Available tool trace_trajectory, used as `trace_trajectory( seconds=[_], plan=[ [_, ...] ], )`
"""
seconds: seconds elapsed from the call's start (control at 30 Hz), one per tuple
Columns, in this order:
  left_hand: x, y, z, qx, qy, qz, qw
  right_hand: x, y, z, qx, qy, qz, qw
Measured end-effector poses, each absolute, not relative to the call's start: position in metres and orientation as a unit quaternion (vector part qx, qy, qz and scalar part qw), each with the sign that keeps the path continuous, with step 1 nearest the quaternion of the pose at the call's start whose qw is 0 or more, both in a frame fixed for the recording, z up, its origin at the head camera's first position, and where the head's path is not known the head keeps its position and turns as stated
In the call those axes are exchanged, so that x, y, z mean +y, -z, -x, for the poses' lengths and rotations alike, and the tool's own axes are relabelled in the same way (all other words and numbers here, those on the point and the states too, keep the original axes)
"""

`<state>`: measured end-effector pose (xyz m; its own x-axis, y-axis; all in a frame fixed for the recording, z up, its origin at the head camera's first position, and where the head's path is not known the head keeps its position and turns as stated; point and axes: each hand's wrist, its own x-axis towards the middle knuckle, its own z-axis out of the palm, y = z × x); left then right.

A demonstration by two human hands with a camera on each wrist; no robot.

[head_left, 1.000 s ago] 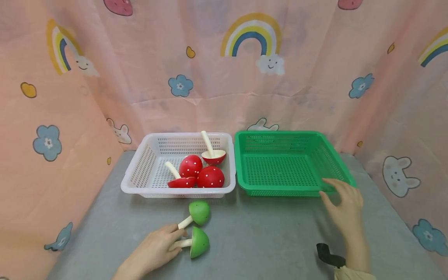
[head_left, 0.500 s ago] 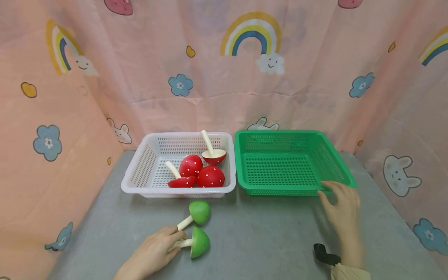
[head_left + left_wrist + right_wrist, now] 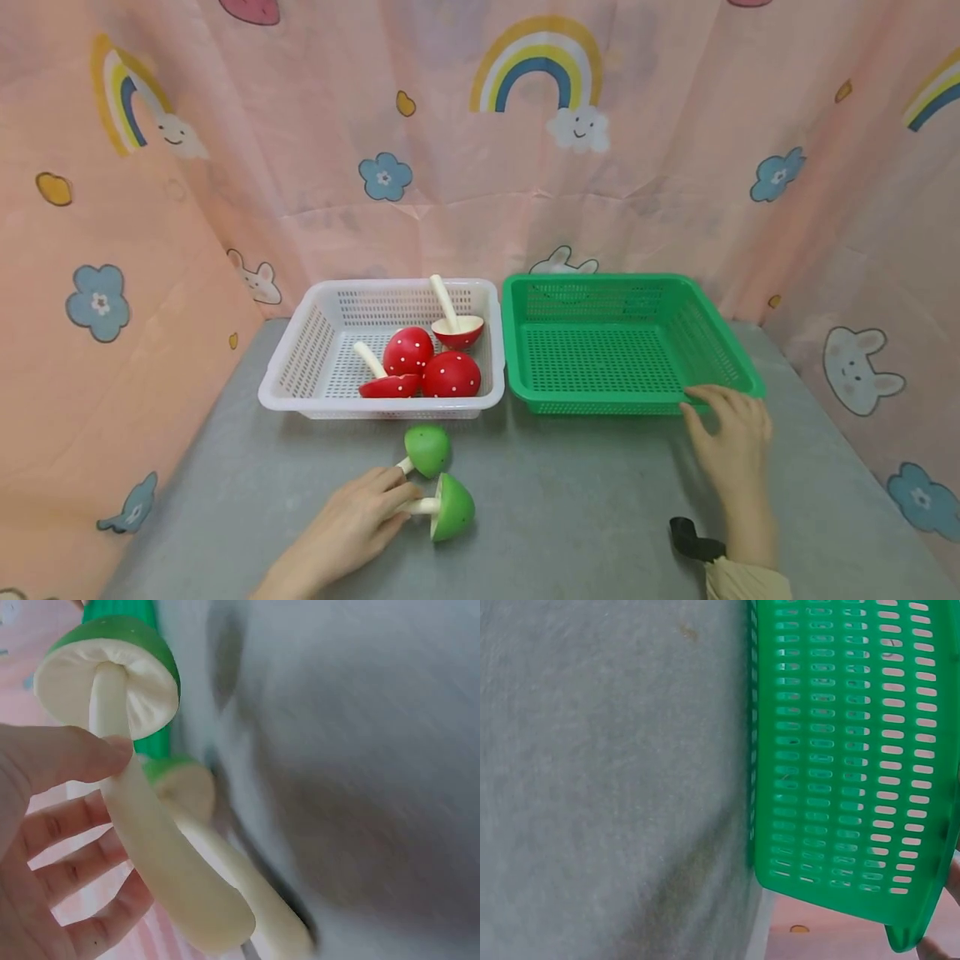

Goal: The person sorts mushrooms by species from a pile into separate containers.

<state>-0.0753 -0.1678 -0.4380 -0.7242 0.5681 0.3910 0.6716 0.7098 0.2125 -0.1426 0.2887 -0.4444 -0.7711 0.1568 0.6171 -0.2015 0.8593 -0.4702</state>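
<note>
1. Basket: the green basket [image 3: 738, 367] sits right of the white basket [image 3: 300, 367]; the right hand [image 3: 731, 433] rests loosely on its near corner.
2. Mushroom: the left hand [image 3: 352, 525] pinches the green mushroom [image 3: 450, 507] by its stem, which runs sideways, cap toward the green basket.

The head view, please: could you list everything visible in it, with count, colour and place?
Green mushrooms: 2, green caps with cream stems, on the table in front of the white basket; the near one is held by its stem.
Red mushrooms: 4, red with white dots, inside the white basket.
White basket: 1, white, centre-left on the table.
Green basket: 1, green, beside the white basket, holding nothing.
Table: 1, grey.
Curtain: pink, with rainbows, flowers and bunnies, behind and at both sides.
Left hand: pinches the near green mushroom's stem.
Right hand: touches the green basket's near right corner.
</note>
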Motion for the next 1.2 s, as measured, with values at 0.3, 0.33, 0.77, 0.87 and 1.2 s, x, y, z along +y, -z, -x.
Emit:
trace_trajectory(
  seconds=[0.3,0.33,0.77,0.87,1.2],
  plan=[
    [-0.127,0.412,0.09,-0.91,0.192,0.342,0.133,0.286,0.444,0.142,-0.894,-0.257,-0.023,0.365],
    [-0.123,0.409,0.092,-0.908,0.191,0.345,0.141,0.286,0.444,0.143,-0.894,-0.255,-0.025,0.368],
    [-0.081,0.364,0.131,-0.898,0.214,0.362,0.13,0.283,0.445,0.147,-0.896,-0.24,-0.036,0.372],
    [-0.071,0.354,0.141,-0.895,0.22,0.374,0.105,0.284,0.446,0.147,-0.895,-0.248,-0.032,0.369],
    [-0.033,0.327,0.172,-0.89,0.21,0.401,0.06,0.286,0.446,0.146,-0.893,-0.249,-0.03,0.373]
  ],
)
